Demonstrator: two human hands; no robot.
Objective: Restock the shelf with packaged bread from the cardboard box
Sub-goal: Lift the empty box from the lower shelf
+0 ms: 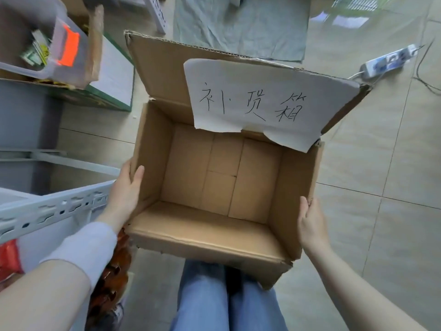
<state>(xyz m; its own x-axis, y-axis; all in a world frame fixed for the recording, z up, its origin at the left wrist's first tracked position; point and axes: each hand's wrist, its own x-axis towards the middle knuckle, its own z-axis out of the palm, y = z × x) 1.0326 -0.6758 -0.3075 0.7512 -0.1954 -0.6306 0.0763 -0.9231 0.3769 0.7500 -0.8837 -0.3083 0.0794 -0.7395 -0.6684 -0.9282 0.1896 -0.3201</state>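
Observation:
The cardboard box (pixel 222 177) is open at the centre, above my knees. Its inside shows only bare cardboard, with no packaged bread in it. A white paper with handwritten characters (pixel 257 101) is stuck on its raised far flap. My left hand (pixel 125 189) grips the box's left wall, thumb over the rim and fingers outside. My right hand (pixel 310 218) presses flat against the outside of the right wall with straight fingers. The white metal shelf (pixel 50 209) runs along the left, next to my left forearm.
Brown shiny packages (pixel 114 271) and a red pack (pixel 9 256) lie at the shelf's near end. At the back left stand a clear plastic bin (pixel 35 44) and a green-edged box (pixel 112 77). A grey cloth (pixel 238 27) and a power strip (pixel 391 59) lie on the tiled floor.

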